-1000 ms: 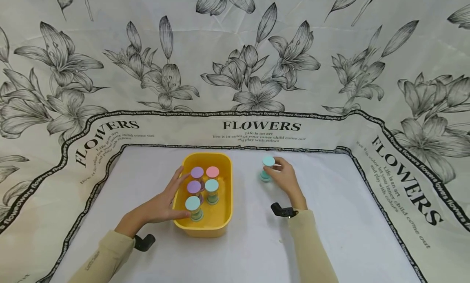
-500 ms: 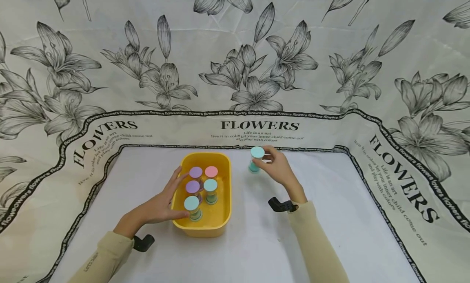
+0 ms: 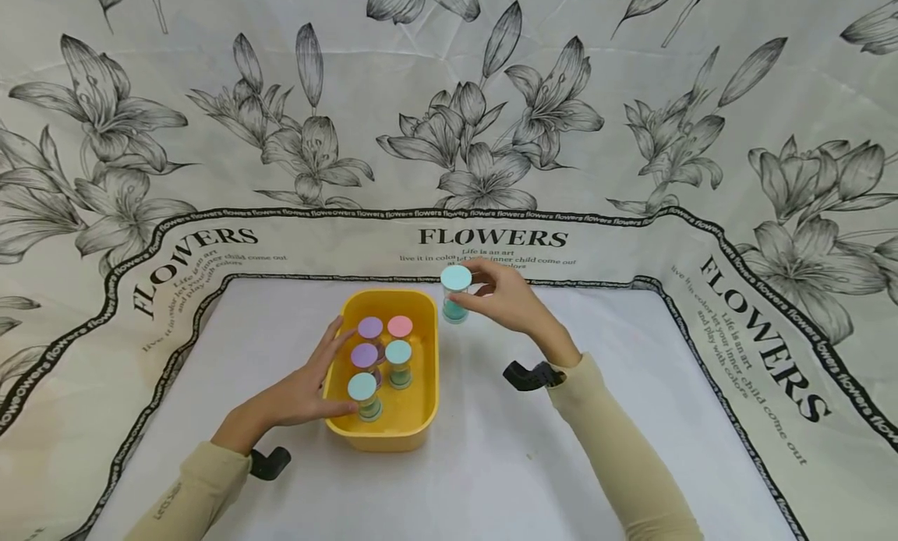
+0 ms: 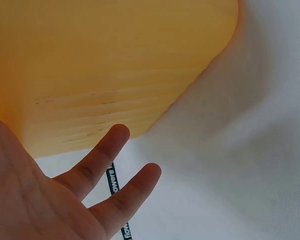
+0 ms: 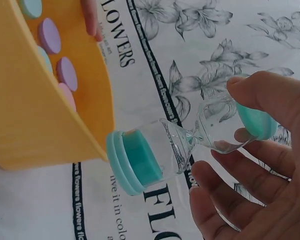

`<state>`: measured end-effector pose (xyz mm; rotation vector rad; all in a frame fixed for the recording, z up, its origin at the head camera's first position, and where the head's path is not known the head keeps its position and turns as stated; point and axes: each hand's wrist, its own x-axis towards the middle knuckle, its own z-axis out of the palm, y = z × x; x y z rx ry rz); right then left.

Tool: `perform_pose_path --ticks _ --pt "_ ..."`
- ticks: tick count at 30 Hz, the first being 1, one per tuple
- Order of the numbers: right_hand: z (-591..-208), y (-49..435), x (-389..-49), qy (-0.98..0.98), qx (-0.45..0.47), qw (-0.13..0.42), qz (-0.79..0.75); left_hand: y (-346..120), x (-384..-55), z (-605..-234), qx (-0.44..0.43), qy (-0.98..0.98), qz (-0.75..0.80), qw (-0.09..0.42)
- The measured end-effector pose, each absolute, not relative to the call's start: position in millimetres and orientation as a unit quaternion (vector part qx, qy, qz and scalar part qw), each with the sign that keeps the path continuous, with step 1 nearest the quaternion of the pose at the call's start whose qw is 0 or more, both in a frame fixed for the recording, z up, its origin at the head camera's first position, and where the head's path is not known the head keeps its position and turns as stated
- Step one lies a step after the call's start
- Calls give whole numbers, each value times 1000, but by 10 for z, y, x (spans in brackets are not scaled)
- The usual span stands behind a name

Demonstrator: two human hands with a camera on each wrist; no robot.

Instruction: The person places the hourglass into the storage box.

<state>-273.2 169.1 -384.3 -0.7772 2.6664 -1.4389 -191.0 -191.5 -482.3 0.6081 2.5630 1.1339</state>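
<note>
My right hand (image 3: 508, 298) pinches a teal-capped hourglass (image 3: 455, 293) near its upper end, off the table and just right of the yellow bin (image 3: 433, 369). In the right wrist view, teal sand lies in the bulb at the far end of the hourglass (image 5: 150, 155). My left hand (image 3: 302, 385) rests at the left side of the bin with its fingers spread, the thumb over the rim. Two straight fingers show below the bin wall (image 4: 115, 60) in the left wrist view. Inside the bin stand two purple hourglasses (image 3: 364, 355), a pink one (image 3: 400, 326) and two teal ones (image 3: 398, 352).
A white cloth (image 3: 484, 463) covers the table. Behind it rises a flower-printed backdrop (image 3: 491, 136) with a black lettered border. Black wrist mounts (image 3: 532, 376) sit on both forearms.
My right hand has lifted the teal hourglass from the table and carried it left, towards the bin. The left hand keeps its place at the bin.
</note>
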Motion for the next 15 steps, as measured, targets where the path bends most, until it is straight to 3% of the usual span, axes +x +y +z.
perform_pose_path --ticks 15 --pt "-3548 1255 -2624 818 -396 154 -386 -1921 -1914 -4811 215 884 394 134"
